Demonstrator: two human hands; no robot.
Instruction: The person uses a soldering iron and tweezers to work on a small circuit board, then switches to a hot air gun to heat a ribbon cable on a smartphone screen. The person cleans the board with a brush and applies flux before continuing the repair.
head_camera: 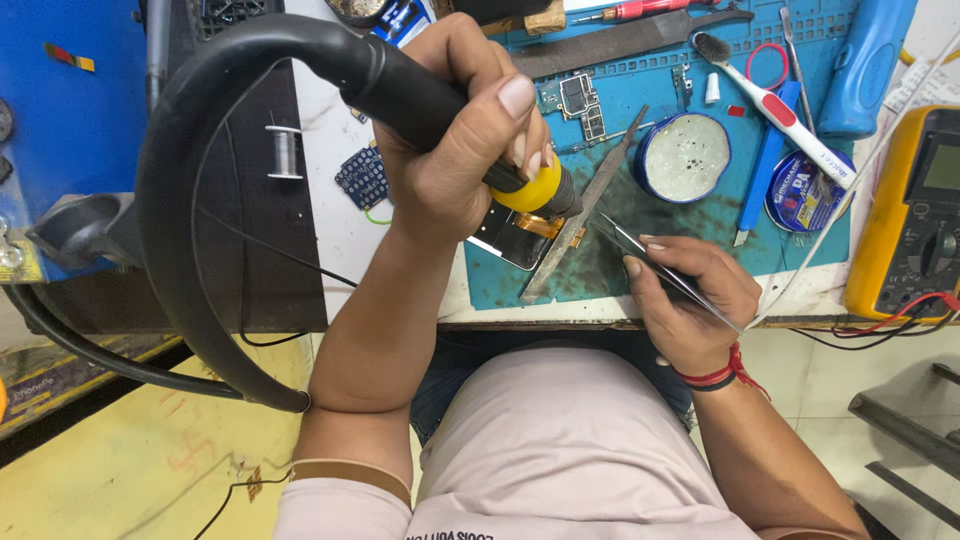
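Observation:
My left hand grips the black and yellow handle of a hot-air tool with a thick black hose looping off to the left. Its nozzle points down at a small dark phone part with an orange flex strip lying on the blue work mat. My right hand holds metal tweezers, tips aimed left toward that part. A long metal file lies diagonally between the two hands.
On the mat lie a circuit board, a round tin, a toothbrush, a blue tool and a second tin. A yellow multimeter sits at right. A small blue board and a wire spool are left.

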